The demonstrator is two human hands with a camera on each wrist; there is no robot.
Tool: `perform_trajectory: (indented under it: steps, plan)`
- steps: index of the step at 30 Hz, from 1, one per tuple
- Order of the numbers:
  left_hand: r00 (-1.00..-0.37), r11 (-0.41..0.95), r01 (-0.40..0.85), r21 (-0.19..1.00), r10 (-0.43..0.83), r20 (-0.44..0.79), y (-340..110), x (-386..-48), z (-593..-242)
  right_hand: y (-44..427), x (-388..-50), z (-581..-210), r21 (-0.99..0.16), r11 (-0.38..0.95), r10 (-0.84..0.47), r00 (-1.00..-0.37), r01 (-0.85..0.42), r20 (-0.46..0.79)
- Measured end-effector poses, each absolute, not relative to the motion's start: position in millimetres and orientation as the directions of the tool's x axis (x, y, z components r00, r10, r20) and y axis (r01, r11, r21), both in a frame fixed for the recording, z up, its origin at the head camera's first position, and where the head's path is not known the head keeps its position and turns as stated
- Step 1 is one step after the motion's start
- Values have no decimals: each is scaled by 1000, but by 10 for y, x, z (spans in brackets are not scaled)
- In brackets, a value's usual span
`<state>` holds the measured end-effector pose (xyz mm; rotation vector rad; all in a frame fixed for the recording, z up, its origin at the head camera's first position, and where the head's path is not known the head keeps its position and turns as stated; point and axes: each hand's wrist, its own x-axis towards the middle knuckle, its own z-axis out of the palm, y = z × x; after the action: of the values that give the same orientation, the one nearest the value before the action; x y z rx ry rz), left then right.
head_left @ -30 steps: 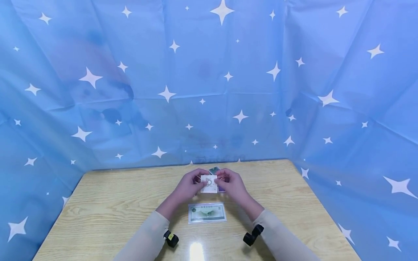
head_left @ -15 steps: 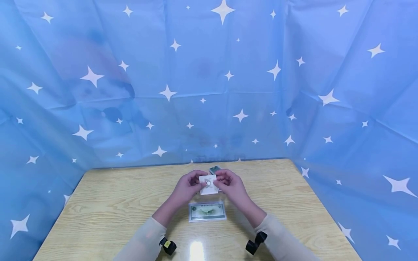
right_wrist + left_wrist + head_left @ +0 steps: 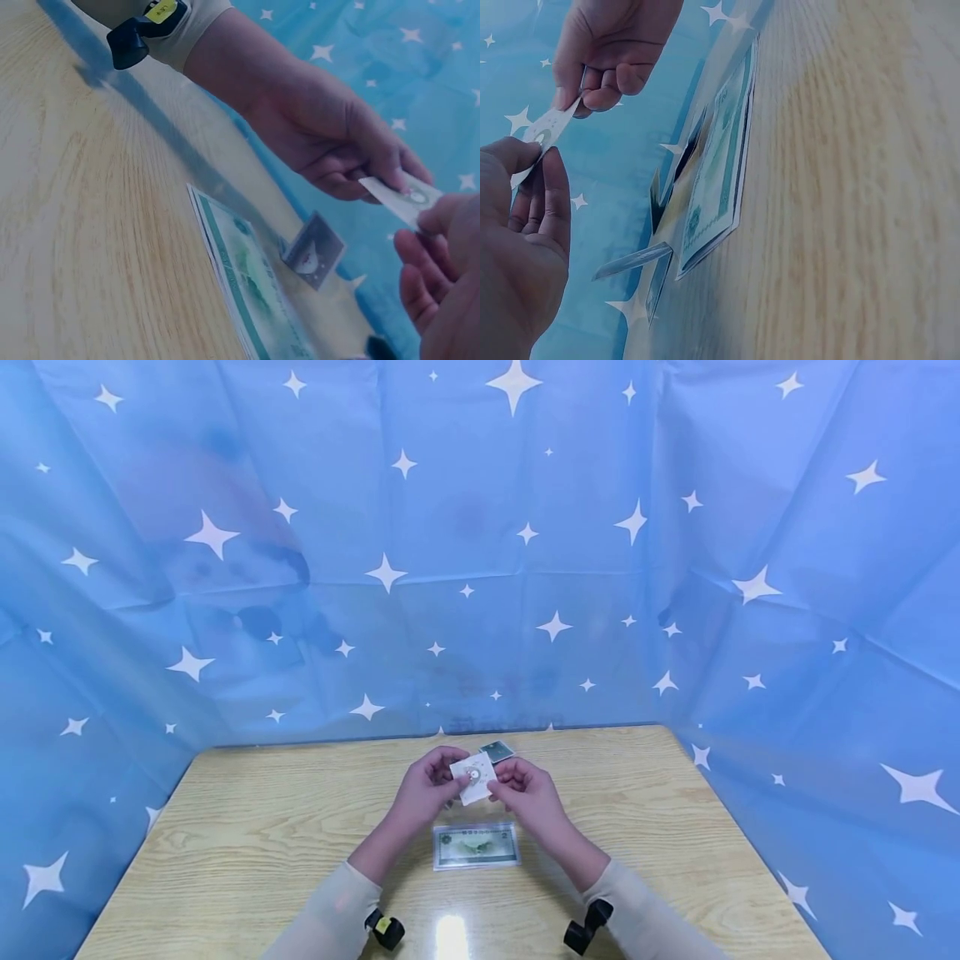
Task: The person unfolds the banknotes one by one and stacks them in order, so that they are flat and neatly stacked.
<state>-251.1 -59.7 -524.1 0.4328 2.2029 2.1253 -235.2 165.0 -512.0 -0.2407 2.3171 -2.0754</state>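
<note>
White card (image 3: 474,778): raised off the table (image 3: 300,835), beyond the banknote and above its level, tilted, with a printed emblem facing up.
Left hand (image 3: 425,787): pinches the card's left side, thumb on the printed face, fingers behind.
Right hand (image 3: 529,790): pinches the card's right corner between thumb and fingers; neither hand touches the banknote.
Banknote (image 3: 476,847): lies flat, green face up, apart from both hands, apparently in a clear sleeve.
Dark green card (image 3: 497,752): beyond the banknote, just past the held card as the head camera sees it.
Grey picture card (image 3: 313,251): beyond the banknote, seemingly propped upright with a lean; its support cannot be made out.
Done so far: the white card is picked up and gripped at both sides; the banknote and the other cards seem out on the table already.
Left to do: the white card is not yet put down; where it belongs relative to the banknote cannot be told.
Stage: probably midway, the card being turned or inspected, which of these is unclear.
</note>
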Motion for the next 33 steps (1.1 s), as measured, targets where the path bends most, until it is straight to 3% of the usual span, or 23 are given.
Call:
perform_trajectory:
  steps: [7, 15, 33]
  plan:
    - [-955, -52, 122, 991, 266, 131, -555, -2445, -5284, 1657, -2402, -5075, -990, 87, -103, -990, -110, 101]
    - [-940, -5, 104, 995, 327, 100, -489, -2351, -5348, 1689, -2419, -5051, -988, 119, -135, -988, -98, 81]
    - [-957, 48, 177, 983, 242, 160, -506, -2357, -5389, 1693, -2386, -5070, -978, 185, -219, -974, -92, 50]
